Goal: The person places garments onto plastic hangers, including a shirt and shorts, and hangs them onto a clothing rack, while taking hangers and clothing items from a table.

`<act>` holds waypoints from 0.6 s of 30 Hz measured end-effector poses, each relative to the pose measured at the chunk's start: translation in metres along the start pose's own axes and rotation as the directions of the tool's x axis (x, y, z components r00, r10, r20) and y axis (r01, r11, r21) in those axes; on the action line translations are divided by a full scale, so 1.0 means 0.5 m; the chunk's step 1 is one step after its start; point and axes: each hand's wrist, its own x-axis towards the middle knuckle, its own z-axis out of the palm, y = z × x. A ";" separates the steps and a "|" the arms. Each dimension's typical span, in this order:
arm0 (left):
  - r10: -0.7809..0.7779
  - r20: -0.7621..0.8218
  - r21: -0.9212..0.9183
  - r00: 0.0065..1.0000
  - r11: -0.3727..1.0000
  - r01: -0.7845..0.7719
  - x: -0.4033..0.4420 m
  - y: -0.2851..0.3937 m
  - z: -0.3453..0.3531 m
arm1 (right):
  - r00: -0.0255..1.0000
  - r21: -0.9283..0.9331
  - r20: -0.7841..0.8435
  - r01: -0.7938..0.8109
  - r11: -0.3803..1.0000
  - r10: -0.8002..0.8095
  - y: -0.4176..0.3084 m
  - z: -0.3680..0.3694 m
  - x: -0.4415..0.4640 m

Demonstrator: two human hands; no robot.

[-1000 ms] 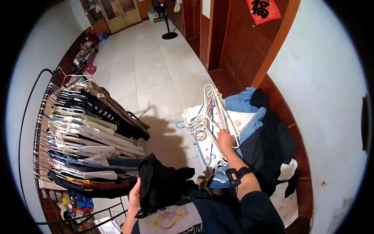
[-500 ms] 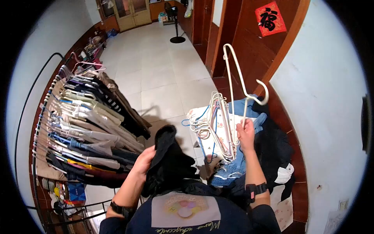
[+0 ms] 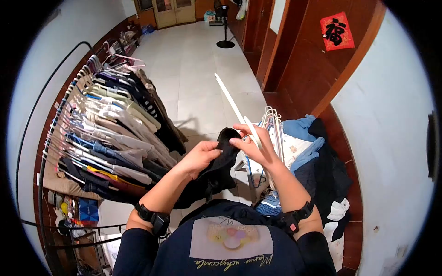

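A black garment (image 3: 212,172) hangs in front of my body, its upper edge raised between my hands. My left hand (image 3: 200,158) is closed on the left side of that edge, thumb on top. My right hand (image 3: 256,146) holds a white hanger (image 3: 232,102), seen almost edge-on and pointing away from me. The same hand's thumb and fingertips also pinch the right side of the garment's edge. What shape the garment has lower down cannot be made out.
On my left stands a clothes rack (image 3: 51,122) packed with hung clothes (image 3: 122,124). To the right, several hangers (image 3: 275,126) lie beside piled blue and dark clothes (image 3: 317,168). A black fan (image 3: 225,27) stands farther down the tiled floor (image 3: 193,69).
My right hand has come down and left with the hanger, from above the pile to the garment, and now pinches its edge. My left hand has moved right and raised the garment.
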 end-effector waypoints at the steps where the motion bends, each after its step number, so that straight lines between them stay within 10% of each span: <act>1: 0.009 0.019 0.021 1.000 1.000 -0.009 0.001 -0.002 -0.013 | 0.997 -0.003 0.032 -0.073 0.997 0.073 0.018 0.007 0.014; 8: 0.060 0.013 0.148 0.998 0.987 -0.062 0.002 -0.051 -0.060 | 0.976 0.254 -0.006 -0.208 0.944 0.217 -0.012 0.034 0.030; 12: 0.163 -0.005 0.451 0.987 0.881 -0.143 0.049 -0.156 -0.157 | 0.985 0.085 -0.171 0.013 0.996 0.001 -0.079 0.023 0.033; 14: 0.168 -0.276 0.889 0.947 0.420 0.184 0.064 -0.212 -0.223 | 0.973 0.126 -0.231 0.006 0.992 0.024 -0.059 0.013 0.038; 18: 0.071 -0.584 0.785 0.808 0.302 0.541 0.023 -0.268 -0.354 | 0.924 -0.029 -0.383 -0.013 1.000 0.001 -0.035 -0.060 0.041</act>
